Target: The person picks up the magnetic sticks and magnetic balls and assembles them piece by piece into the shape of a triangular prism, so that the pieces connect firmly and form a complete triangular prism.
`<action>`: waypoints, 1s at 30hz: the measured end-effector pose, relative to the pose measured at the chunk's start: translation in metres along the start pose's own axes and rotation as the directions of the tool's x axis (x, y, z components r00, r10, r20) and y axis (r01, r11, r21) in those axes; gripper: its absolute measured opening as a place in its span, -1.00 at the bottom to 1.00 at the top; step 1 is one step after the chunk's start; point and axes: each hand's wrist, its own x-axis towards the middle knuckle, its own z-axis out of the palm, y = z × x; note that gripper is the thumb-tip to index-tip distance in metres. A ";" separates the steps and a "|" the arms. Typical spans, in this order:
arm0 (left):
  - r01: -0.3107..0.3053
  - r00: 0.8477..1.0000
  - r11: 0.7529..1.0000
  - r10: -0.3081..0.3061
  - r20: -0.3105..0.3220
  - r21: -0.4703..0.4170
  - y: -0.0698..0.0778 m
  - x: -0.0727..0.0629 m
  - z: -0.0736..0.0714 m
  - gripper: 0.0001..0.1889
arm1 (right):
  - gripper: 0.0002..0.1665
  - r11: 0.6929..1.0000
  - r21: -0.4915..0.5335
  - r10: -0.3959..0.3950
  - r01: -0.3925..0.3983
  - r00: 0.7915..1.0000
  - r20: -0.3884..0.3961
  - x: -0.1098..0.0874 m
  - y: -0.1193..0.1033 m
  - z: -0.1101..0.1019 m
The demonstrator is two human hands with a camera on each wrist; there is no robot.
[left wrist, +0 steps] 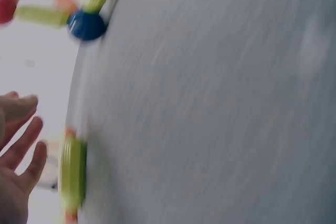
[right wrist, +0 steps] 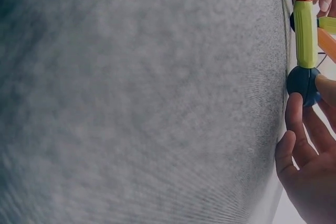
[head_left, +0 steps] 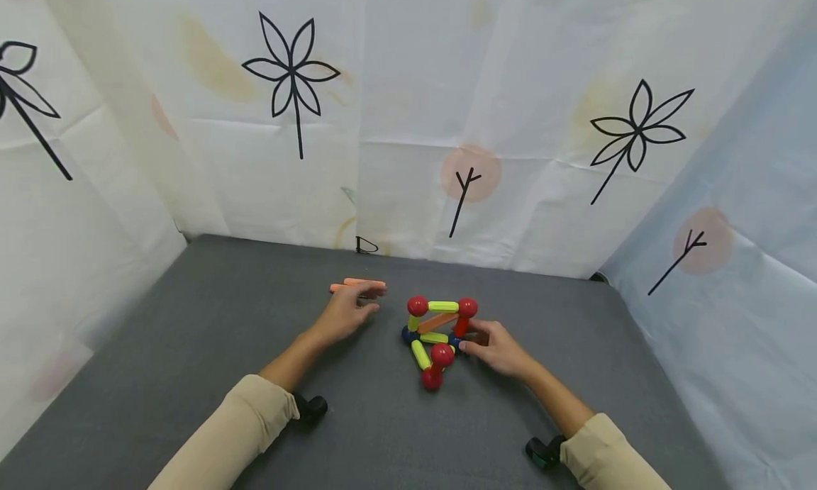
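Observation:
A frame of magnetic rods and balls stands on the grey table, with red balls [head_left: 418, 305], yellow-green rods [head_left: 443, 306] and a slanting orange rod [head_left: 437, 323]. My right hand [head_left: 501, 348] pinches the frame's blue ball [right wrist: 303, 83] between thumb and fingers at its right side. To the left of the frame, my left hand [head_left: 345, 316] hovers close by two loose orange rods [head_left: 364, 282], its fingers extended and holding nothing. In the left wrist view, a yellow-green rod [left wrist: 73, 174] lies on the table near those fingers, orange showing at both its ends.
The grey table [head_left: 191, 334] runs back to a white patterned cloth [head_left: 408, 107] hung behind it, with more cloth at both sides. Dark wrist devices [head_left: 544, 452] sit at the cuffs of both beige sleeves [head_left: 613, 454].

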 end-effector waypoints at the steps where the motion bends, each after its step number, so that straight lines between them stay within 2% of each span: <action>1: 0.010 0.999 1.000 -0.009 -0.039 0.023 -0.005 0.001 -0.006 -0.61 | -0.43 1.000 0.000 0.003 -0.003 1.000 -0.002 0.000 0.001 0.000; 5: 0.079 0.987 0.993 -0.066 -0.143 0.083 -0.032 -0.001 -0.029 -0.58 | -0.44 1.000 0.000 0.000 0.000 1.000 -0.006 0.001 0.003 0.001; 7: 0.115 0.983 0.989 -0.100 -0.153 0.094 -0.045 -0.004 -0.039 -0.53 | -0.44 1.000 0.001 0.000 0.000 1.000 -0.005 0.001 0.004 0.001; 10: 0.158 0.981 0.982 -0.144 -0.131 0.103 -0.060 -0.008 -0.050 -0.45 | -0.45 1.000 0.002 -0.001 0.001 1.000 -0.004 0.002 0.005 0.002; 15: 0.196 0.978 0.976 -0.188 -0.086 0.095 -0.067 -0.006 -0.055 -0.39 | -0.45 1.000 0.010 0.005 -0.004 1.000 -0.010 0.001 0.006 0.002; 21: 0.210 0.971 0.974 -0.198 -0.137 0.086 -0.067 -0.005 -0.054 -0.51 | -0.48 0.999 0.027 -0.018 0.018 1.000 -0.016 0.001 0.006 0.004; 23: 0.200 0.969 0.979 -0.190 -0.156 0.049 -0.065 -0.005 -0.056 -0.54 | -0.47 0.999 0.029 -0.012 0.013 1.000 -0.018 0.001 0.006 0.004; 26: 0.176 0.965 0.982 -0.186 -0.184 -0.074 -0.057 -0.004 -0.060 -0.55 | -0.46 1.000 0.023 0.002 -0.001 1.000 -0.017 0.000 0.006 0.003; 28: 0.163 0.961 0.968 -0.200 -0.194 -0.189 -0.051 -0.003 -0.063 -0.54 | -0.45 1.000 0.017 0.009 -0.009 1.000 -0.015 0.000 0.006 0.003; 30: 0.165 0.954 0.942 -0.228 -0.197 -0.291 -0.044 -0.002 -0.066 -0.53 | -0.44 1.000 0.013 0.012 -0.012 1.000 -0.012 0.000 0.007 0.002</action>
